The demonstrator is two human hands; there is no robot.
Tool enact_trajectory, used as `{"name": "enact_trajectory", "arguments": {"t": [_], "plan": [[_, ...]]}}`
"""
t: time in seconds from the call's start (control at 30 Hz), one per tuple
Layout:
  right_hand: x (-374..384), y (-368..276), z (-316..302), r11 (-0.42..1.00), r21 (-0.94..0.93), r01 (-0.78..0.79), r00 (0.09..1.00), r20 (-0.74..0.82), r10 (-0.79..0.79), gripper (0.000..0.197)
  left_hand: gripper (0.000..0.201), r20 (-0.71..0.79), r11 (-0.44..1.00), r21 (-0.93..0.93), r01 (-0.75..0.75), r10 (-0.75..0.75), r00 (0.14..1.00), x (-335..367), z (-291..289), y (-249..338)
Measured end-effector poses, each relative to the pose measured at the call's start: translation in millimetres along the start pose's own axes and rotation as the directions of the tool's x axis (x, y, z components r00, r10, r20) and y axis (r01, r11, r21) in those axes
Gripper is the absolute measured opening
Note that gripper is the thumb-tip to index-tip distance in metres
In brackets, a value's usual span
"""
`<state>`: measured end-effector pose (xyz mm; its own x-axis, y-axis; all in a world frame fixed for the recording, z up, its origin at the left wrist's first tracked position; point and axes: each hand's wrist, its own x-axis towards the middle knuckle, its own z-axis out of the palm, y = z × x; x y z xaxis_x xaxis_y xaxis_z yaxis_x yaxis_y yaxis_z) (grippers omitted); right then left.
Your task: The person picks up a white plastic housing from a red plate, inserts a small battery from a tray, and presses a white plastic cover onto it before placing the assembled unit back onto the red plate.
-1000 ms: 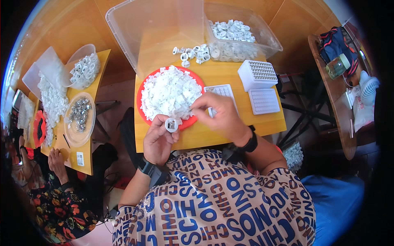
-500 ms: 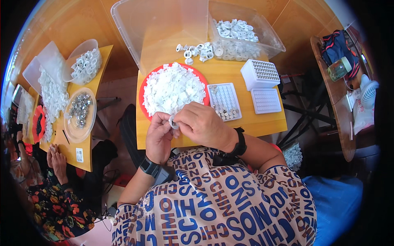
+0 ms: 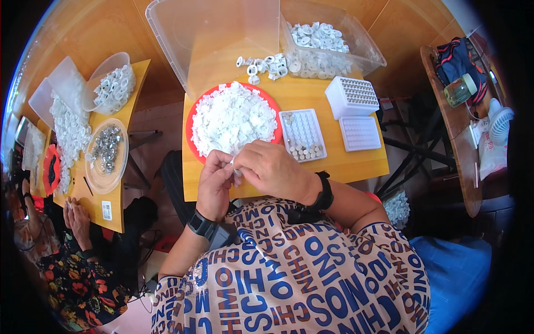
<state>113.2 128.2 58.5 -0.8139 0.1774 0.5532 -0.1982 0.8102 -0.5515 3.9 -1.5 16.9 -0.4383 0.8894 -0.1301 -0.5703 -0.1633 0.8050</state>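
My left hand (image 3: 214,185) and my right hand (image 3: 273,168) meet over the near edge of the table, fingers pinched together on a small white plastic part (image 3: 236,169). Most of that part is hidden by my fingers. Just beyond my fingertips lies a red round tray (image 3: 192,129) heaped with small white plastic pieces (image 3: 236,119). To the right of this heap is a white tray (image 3: 303,129) with rows of pockets; several small round metallic discs (image 3: 306,151) sit at its near end.
At the back stands a clear bin (image 3: 367,50) of round white parts, with loose ones (image 3: 267,67) beside it. Stacked white trays (image 3: 351,97) stand at right. A second table (image 3: 111,206) on the left bears tubs and a dish of metal parts; a co-worker's hands (image 3: 78,220) rest there.
The white ring-shaped part has turned between my fingers and now shows less. My right fingers have closed in nearer to my left ones. The whole view has shifted slightly.
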Motion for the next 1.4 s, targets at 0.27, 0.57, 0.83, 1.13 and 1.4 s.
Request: {"name": "enact_trajectory", "arguments": {"t": [0.27, 0.57, 0.83, 1.13, 1.4], "plan": [[-7, 6, -5, 0.847, 0.373, -0.379, 0.924, 0.199, 0.325, 0.011, 0.014, 0.066, 0.996, -0.063, 0.067, -0.063, 0.996, -1, -8, -4], [-8, 7, -3, 0.866, 0.34, -0.366, 0.93, 0.167, 0.327, 0.009, 0.021, 0.077, 0.993, -0.11, 0.053, -0.045, 0.996, 0, -7, -5], [-10, 6, 3, 0.699, 0.523, -0.488, 0.868, 0.202, 0.454, 0.007, 0.02, 0.07, 0.995, -0.095, 0.018, -0.012, 0.997, -1, -5, -5], [-11, 6, 7, 0.762, 0.491, -0.422, 0.902, 0.141, 0.408, 0.005, 0.02, 0.118, 0.973, -0.228, 0.036, -0.009, 0.993, -1, -8, -7], [-8, 2, 8, 0.7, 0.568, -0.434, 0.891, 0.155, 0.427, 0.006, 0.017, 0.114, 0.959, -0.279, 0.047, -0.016, 0.993, 0, -8, -9]]}}
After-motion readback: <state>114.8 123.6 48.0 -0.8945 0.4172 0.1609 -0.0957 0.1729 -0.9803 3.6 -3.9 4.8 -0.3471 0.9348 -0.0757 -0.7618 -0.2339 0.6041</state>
